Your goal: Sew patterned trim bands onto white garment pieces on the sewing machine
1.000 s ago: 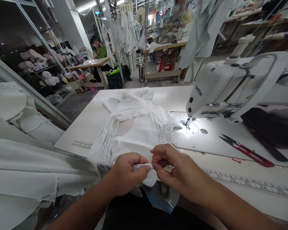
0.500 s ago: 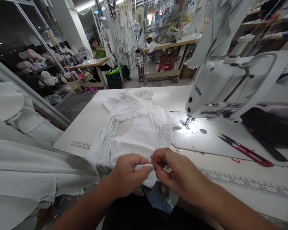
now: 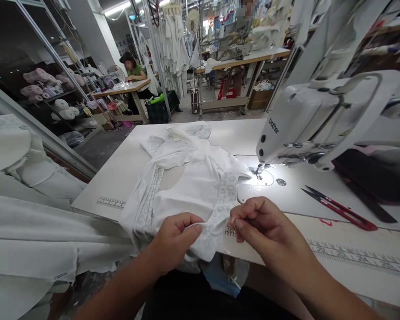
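Note:
A white garment (image 3: 190, 182) with grey-patterned trim lies on the sewing table, one part reaching under the needle of the sewing machine (image 3: 296, 120). My left hand (image 3: 178, 240) pinches the garment's near edge between thumb and fingers. To its right, my right hand (image 3: 263, 229) is closed with thumb and fingertips together at the end of the patterned trim, beside the printed ruler; whether cloth or thread is between its fingertips is too small to tell.
Red-handled thread snips (image 3: 342, 209) and a dark cloth (image 3: 373, 178) lie right of the needle. More white fabric (image 3: 53, 226) hangs at the left. A short ruler (image 3: 110, 202) marks the table's left side. A person (image 3: 133, 71) sits at a table behind.
My right hand has moved right and slightly up, away from my left hand. The trim between them now shows spread out. My left hand keeps its pinch.

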A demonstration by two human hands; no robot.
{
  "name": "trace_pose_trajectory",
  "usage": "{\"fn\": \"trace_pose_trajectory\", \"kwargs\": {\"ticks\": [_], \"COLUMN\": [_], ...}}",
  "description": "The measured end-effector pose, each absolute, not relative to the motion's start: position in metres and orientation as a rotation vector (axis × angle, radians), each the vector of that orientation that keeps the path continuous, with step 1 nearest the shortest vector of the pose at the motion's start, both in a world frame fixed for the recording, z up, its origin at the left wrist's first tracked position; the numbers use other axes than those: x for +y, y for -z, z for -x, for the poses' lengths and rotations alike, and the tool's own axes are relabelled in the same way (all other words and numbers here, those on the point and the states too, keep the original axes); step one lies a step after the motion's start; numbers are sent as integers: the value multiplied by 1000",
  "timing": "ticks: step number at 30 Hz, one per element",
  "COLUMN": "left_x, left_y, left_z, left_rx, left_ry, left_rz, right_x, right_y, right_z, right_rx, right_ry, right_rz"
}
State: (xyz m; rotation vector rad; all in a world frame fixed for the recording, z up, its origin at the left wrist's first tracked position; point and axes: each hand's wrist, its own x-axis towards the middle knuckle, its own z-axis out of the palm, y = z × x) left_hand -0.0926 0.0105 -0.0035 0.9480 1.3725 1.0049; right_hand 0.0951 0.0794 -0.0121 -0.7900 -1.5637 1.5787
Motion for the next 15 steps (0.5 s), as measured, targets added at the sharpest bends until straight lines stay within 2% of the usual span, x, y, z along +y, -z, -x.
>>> {"fn": "trace_pose_trajectory", "kwargs": {"ticks": [2,4,6,9,11,15], "left_x": [10,10,9,8,9,9], "left_y": [3,3,5,8,9,8], "left_z": [93,96,99,103,104,104], "left_rx": [1380,1393,1387,1348,1324,1323], "left_ry": [-1016,-1044,-1096,-1171,-1200,-1237], "left_rz": [-962,-970,-917,-712,-589,-531], "right_x": [79,85,100,128,144,155], "right_y": [11,11,14,20,25,36], "right_z": [-100,-114,-139,-190,-221,-253], "right_rx": [-1657,-1855,-2063,-2181,-2332,-2433], "right_ry": [-1596,-1444,-1072,-310,10,86], "right_rz": [775,847,1057,1479,1668,1886]}}
